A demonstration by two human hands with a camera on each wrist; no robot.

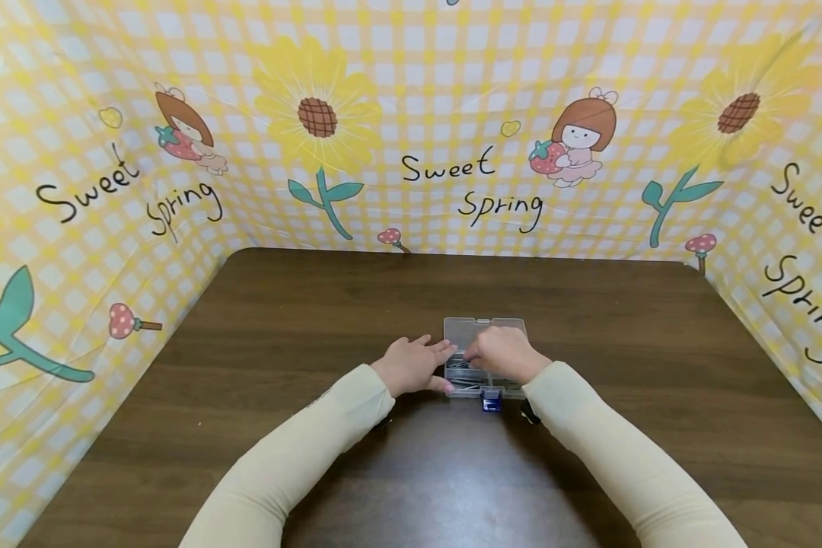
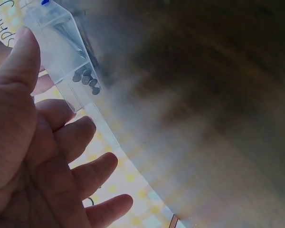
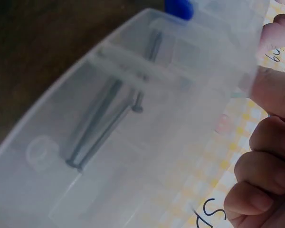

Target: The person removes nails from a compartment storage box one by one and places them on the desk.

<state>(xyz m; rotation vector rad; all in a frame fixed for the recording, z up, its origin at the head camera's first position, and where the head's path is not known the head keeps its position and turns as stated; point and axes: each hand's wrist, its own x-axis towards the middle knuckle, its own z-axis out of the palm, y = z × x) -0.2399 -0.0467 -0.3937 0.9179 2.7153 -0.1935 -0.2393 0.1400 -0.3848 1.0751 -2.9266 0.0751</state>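
Observation:
A clear plastic compartment box (image 1: 463, 332) stands on the table with its lid raised at the back and a blue tag (image 1: 492, 402) at its front. Long grey nails (image 3: 96, 121) lie in its compartments, and several small round metal pieces (image 2: 87, 80) fill an end section. My left hand (image 1: 411, 365) rests at the box's left side, fingers spread and thumb near the front corner. Over the box reaches my right hand (image 1: 508, 353), its index finger pointing down into a back left compartment and the other fingers curled. I cannot tell whether its fingertips pinch anything.
The brown wooden table (image 1: 301, 304) extends around the box on all sides. A yellow checked cloth (image 1: 411, 91) with flowers and lettering hangs behind and along both sides. Small dark objects (image 1: 530, 412) show beneath the right cuff.

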